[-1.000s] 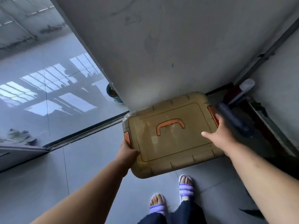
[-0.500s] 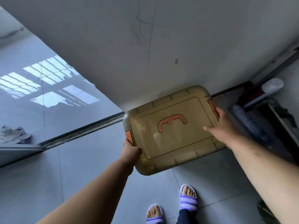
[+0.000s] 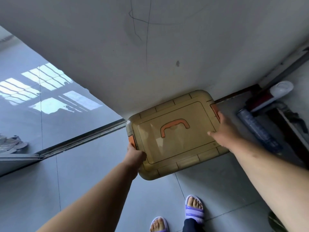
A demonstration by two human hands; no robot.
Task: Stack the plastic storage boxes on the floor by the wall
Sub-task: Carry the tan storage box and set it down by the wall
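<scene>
The storage box (image 3: 177,134), a translucent amber plastic one with an orange lid handle (image 3: 174,127) and orange side latches, sits with its far edge right against the wall (image 3: 150,64); whether it rests on the floor, on another box, or hangs just above cannot be told from this angle. The left hand (image 3: 136,155) is clenched around the box's left end just below the latch there. The right hand (image 3: 222,131) grasps the right end, thumb laid across the lid, fingers wrapped past the latch (image 3: 214,108).

To the right of the box, well clear of it, a dark tube (image 3: 257,129) and a white-capped cylinder (image 3: 280,88) lie on the floor. To the left of the box a metal door track (image 3: 80,143) runs away across the glossy tiles (image 3: 50,190). Nearer than the box stand two feet in purple slippers (image 3: 194,210).

Risks, as I judge them: letting go unevenly could tilt the box or scrape it down the wall. If it slips, the toes are near. A misaligned stack could slide.
</scene>
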